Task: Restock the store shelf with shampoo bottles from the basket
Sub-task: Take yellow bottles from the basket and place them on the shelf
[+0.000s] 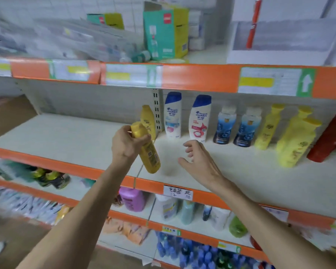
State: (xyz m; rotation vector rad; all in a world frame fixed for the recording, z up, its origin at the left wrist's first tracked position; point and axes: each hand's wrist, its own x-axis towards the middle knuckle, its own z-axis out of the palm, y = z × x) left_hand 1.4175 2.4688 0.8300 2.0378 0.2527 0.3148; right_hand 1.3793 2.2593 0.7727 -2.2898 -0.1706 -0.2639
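My left hand [126, 142] grips a yellow shampoo bottle [148, 152] near its cap, tilted, above the front of the white middle shelf [66, 136]. Behind it a second yellow bottle [148, 118] stands upright at the shelf's back. My right hand [200, 162] hovers open over the shelf just right of the held bottle, holding nothing. Further right stand two white bottles with blue caps [173, 115], two blue bottles [225, 127], several yellow bottles [293, 140] and a red bottle [328, 136]. No basket is in view.
An orange-edged upper shelf [192, 76] overhangs the middle shelf and carries green-yellow boxes [165, 32]. Lower shelves hold a purple bottle [133, 199], white and green bottles and blue items. A perforated upright post [157, 109] divides the shelf's back panel.
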